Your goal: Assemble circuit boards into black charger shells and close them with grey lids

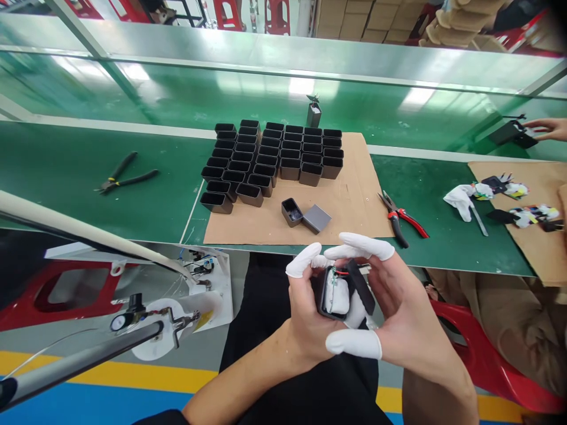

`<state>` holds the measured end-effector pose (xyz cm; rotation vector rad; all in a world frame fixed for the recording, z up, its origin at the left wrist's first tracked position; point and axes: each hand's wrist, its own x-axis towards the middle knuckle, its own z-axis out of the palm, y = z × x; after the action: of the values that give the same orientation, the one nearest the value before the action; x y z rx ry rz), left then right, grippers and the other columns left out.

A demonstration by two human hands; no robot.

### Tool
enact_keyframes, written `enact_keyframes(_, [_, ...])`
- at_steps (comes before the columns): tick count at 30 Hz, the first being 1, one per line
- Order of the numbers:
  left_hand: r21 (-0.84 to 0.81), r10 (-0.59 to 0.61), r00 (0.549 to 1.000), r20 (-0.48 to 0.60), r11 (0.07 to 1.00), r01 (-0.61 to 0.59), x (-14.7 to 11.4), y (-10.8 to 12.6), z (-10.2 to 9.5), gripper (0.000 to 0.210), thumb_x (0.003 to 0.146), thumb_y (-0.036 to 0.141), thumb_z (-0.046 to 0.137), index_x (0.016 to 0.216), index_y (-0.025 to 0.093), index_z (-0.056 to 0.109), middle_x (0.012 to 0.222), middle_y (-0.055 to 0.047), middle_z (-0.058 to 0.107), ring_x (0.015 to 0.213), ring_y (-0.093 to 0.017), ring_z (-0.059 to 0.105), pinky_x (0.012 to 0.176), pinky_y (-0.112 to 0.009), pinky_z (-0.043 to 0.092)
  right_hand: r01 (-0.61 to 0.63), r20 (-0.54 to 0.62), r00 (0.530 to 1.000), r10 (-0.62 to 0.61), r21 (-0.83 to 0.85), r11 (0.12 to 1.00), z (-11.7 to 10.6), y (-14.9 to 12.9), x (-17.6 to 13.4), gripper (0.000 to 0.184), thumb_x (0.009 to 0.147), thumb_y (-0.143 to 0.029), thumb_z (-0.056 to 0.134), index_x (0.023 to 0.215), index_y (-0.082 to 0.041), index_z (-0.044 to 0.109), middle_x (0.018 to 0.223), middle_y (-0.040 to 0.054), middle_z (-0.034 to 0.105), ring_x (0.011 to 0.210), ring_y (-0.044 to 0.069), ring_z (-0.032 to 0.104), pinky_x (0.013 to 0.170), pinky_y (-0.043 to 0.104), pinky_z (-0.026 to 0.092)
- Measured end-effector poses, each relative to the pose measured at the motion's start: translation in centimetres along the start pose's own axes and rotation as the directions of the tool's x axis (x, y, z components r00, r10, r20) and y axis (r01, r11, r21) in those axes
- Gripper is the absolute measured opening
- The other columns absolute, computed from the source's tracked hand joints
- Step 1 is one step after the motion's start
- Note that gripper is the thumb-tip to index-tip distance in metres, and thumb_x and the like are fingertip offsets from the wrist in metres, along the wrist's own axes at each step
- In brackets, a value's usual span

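My left hand [305, 319] is closed around a small black rectangular case [322, 295] above my lap. The case's open side shows a white block [338, 295] and thin red wires. A narrow black cover piece [361, 286] leans out at its right side, with a white-covered fingertip just below. My right hand [398, 295] arches around that side, fingers and thumb spread wide; whether a fingertip touches the case I cannot tell. White finger covers sit on both hands. Nearest on the bench are an open black case [292, 212] and a grey case lying on its side [316, 219].
Several black open cases [268, 159] stand in rows on cardboard [354, 195]. Black-handled cutters [126, 174] lie left, red-and-black pliers [402, 218] right. Wired assemblies [531, 215] and a co-worker's hand [549, 128] are at the far right. A pole [88, 236] crosses the lower left.
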<state>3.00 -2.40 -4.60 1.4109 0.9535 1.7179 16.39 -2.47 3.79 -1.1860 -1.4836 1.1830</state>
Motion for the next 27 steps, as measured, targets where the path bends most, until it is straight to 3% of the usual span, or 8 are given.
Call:
enact_keyframes(5, [-0.054,0.038,0.999,0.003,0.998,-0.038,0.3,0.0,-0.2,0.095,0.082,0.033,0.094,0.162,0.027,0.044,0.121,-0.009,0.067,0.101,-0.025,0.078,0.087,-0.038,0.07,0.076,0.002,0.997,-0.076,0.06,0.995,-0.1,0.7,-0.6,0.103,0.074,-0.018,0.104,0.163,-0.034,0.055,0.142,0.0074,0.079,0.127,0.029,0.081,0.099,0.034,0.072])
enact_keyframes(10, [-0.065,0.089,0.996,0.004,0.994,-0.089,0.0,-0.8,-0.2,0.085,0.089,0.046,0.088,0.162,0.027,0.047,0.117,-0.008,0.067,0.096,-0.024,0.078,0.084,-0.039,0.069,0.209,-0.116,0.97,-0.214,-0.048,0.977,0.6,1.7,-1.2,0.095,0.074,-0.014,0.101,0.159,-0.03,0.061,0.134,0.0078,0.082,0.12,0.03,0.083,0.1,0.041,0.073])
enact_keyframes(12, [-0.072,0.101,0.995,-0.025,0.992,-0.102,-0.2,-1.4,-0.3,0.088,0.088,0.055,0.088,0.162,0.027,0.048,0.114,-0.008,0.067,0.091,-0.023,0.076,0.081,-0.038,0.069,0.298,-0.193,0.932,-0.308,-0.08,0.951,1.2,1.6,-1.4,0.093,0.071,-0.009,0.1,0.155,-0.028,0.065,0.131,0.0077,0.083,0.114,0.031,0.084,0.096,0.043,0.074])
enact_keyframes(14, [-0.045,0.1,0.994,-0.041,0.994,-0.102,-0.3,-1.7,-0.5,0.092,0.085,0.056,0.091,0.161,0.027,0.049,0.114,-0.008,0.068,0.092,-0.023,0.075,0.08,-0.036,0.068,0.378,-0.321,0.861,-0.395,-0.117,0.919,1.6,1.1,-1.5,0.091,0.065,-0.006,0.099,0.149,-0.026,0.069,0.127,0.007,0.085,0.105,0.031,0.085,0.088,0.045,0.077])
enact_keyframes(16, [-0.006,0.091,0.995,-0.036,0.996,-0.091,-0.2,-1.9,-0.8,0.096,0.082,0.05,0.096,0.162,0.026,0.048,0.114,-0.008,0.068,0.093,-0.022,0.074,0.081,-0.034,0.067,0.396,-0.446,0.787,-0.426,-0.164,0.903,1.9,0.3,-1.6,0.089,0.06,-0.005,0.097,0.144,-0.023,0.073,0.121,0.0051,0.086,0.098,0.029,0.086,0.082,0.043,0.078])
enact_keyframes(18, [0.001,0.091,0.995,-0.04,0.996,-0.091,-0.1,-1.8,-1.0,0.093,0.083,0.039,0.096,0.162,0.025,0.048,0.112,-0.007,0.067,0.091,-0.02,0.073,0.08,-0.032,0.067,0.384,-0.506,0.757,-0.414,-0.168,0.908,1.8,-0.5,-1.7,0.09,0.055,-0.004,0.096,0.142,-0.021,0.074,0.116,0.0039,0.087,0.093,0.028,0.086,0.076,0.04,0.078])
enact_keyframes(24, [-0.154,0.109,0.982,-0.157,0.979,-0.133,-0.2,-1.2,-0.4,0.054,0.101,0.026,0.075,0.153,0.024,0.061,0.114,-0.008,0.071,0.098,-0.02,0.076,0.086,-0.032,0.067,0.324,-0.405,0.866,-0.292,0.01,0.946,1.6,-1.2,-1.9,0.091,0.06,0.002,0.086,0.146,-0.023,0.07,0.115,0.004,0.088,0.091,0.029,0.087,0.05,0.035,0.074])
enact_keyframes(27, [-0.215,0.061,0.979,-0.192,0.971,-0.103,-0.7,-1.4,-0.2,0.049,0.102,0.026,0.076,0.15,0.026,0.065,0.113,-0.007,0.074,0.097,-0.02,0.078,0.087,-0.033,0.068,0.327,-0.38,0.874,-0.302,0.002,0.945,1.9,-1.1,-2.2,0.091,0.06,0.001,0.086,0.147,-0.021,0.07,0.118,0.0051,0.087,0.093,0.031,0.088,0.054,0.037,0.077])
